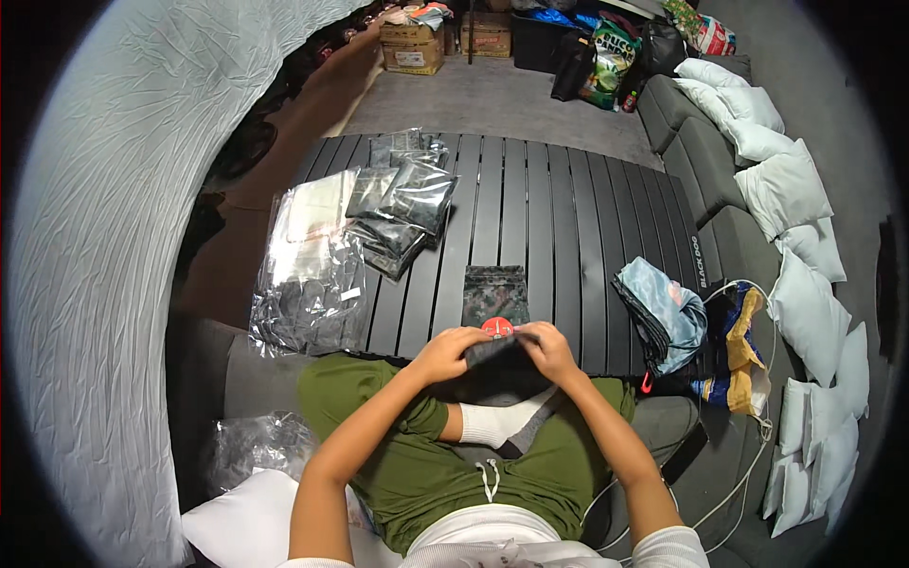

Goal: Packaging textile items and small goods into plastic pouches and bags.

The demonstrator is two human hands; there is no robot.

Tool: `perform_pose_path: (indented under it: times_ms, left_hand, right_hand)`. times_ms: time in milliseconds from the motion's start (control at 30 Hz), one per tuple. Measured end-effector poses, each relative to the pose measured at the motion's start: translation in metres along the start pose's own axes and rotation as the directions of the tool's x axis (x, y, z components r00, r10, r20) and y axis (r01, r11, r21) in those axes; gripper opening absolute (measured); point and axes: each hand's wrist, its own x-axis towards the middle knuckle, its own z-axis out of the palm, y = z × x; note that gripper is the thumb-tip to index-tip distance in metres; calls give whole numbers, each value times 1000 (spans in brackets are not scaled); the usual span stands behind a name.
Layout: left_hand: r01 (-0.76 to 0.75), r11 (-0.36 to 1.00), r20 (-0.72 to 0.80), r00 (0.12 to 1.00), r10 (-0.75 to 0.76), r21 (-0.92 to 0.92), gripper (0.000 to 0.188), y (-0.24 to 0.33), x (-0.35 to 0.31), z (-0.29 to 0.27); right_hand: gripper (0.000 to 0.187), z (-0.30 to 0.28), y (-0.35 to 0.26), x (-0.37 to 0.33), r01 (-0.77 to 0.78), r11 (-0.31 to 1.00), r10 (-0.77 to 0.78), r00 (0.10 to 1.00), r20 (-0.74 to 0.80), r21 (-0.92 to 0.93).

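Note:
A dark camouflage cloth pouch (495,292) lies flat at the near edge of the slatted black table (592,275), its lower end hanging toward my lap. A round red label (496,328) sits on it between my hands. My left hand (454,353) grips the pouch's left side, fingertips beside the label. On the opposite side my right hand (547,352) pinches the cloth with thumb and fingers. Exactly how the fingertips meet the cloth is partly hidden.
Clear plastic bags (308,298) and a pile of plastic-wrapped dark packets (409,197) occupy the table's left. Folded blue-grey cloth (663,317) rests at its right edge, beside a white cable (769,374). A grey sofa (724,185) with pale pillows (784,189) lines the right.

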Motion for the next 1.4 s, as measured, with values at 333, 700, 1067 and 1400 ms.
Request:
perform_pose_path:
  times_ms: [333,700,1067,1400]
  left_hand:
    - [230,772,-403,745,-531,-592,39,-32,55,13]
    - [632,712,-464,554,-691,-306,41,-60,83,8]
    - [747,645,-567,464,-681,-163,42,-35,90,-6]
    - [306,882,-557,828,-60,359,31,-25,88,16]
  right_hand:
    - [32,35,53,64,-524,710,620,782,-64,470]
    - [22,54,76,59,-652,664,744,626,-233,367]
    - [24,46,46,66,-635,719,692,620,-369,281]
    - [33,31,36,76,-196,917,134,972,-194,-347]
